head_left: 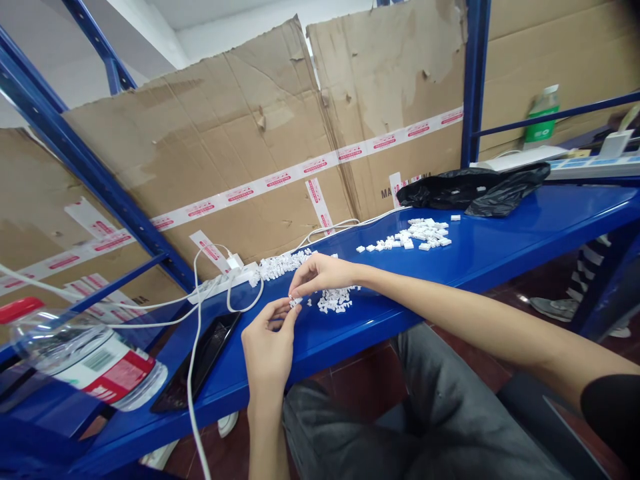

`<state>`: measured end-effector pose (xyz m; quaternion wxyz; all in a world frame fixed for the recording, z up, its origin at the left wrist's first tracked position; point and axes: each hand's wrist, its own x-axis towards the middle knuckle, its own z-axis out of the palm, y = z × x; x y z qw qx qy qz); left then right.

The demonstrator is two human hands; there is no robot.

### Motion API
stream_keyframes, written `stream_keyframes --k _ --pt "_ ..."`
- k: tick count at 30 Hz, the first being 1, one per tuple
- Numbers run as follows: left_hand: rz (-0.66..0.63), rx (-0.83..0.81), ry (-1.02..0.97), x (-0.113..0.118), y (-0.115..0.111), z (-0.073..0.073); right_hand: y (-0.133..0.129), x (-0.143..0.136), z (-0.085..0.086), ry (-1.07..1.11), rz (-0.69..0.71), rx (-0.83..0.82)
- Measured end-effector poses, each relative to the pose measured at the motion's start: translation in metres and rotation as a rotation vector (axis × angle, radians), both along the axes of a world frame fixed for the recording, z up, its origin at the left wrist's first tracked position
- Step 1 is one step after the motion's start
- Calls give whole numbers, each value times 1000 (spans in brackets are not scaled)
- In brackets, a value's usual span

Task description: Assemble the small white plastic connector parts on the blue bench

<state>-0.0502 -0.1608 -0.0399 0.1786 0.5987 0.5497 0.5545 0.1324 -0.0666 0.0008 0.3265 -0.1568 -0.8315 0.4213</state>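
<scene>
My left hand [270, 337] pinches a small white plastic piece [295, 302] between thumb and fingers, above the blue table [320, 343]. Reaching in from the right, my right hand [320, 272] has its fingertips closed at the top of that same piece. Just right of the hands lies a pile of small white parts [336, 300]. Another heap of little white parts [283, 265] sits behind them, next to the power strip. Farther right are larger white blocks [425, 233] in a loose pile.
A black plastic bag [475, 189] lies at the back right. At the left are a clear bottle [100, 360] with a red cap, a black tray [200, 367] and white cables [196, 360]. Cardboard [240, 133] stands behind the table. A green-labelled bottle [543, 120] is farther right.
</scene>
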Motion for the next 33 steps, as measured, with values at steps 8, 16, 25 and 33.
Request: stream_keyframes --k 8,16,25,33 --pt "0 8 36 -1 1 0 -3 -2 -1 -11 -38 98" --pt "-1 6 48 -1 0 1 -7 -4 0 -3 -77 167" --pt "-4 4 52 1 1 1 -7 -5 2 -25 -92 223" --pt "-5 -2 53 1 0 1 -8 -5 2 -30 -91 244"
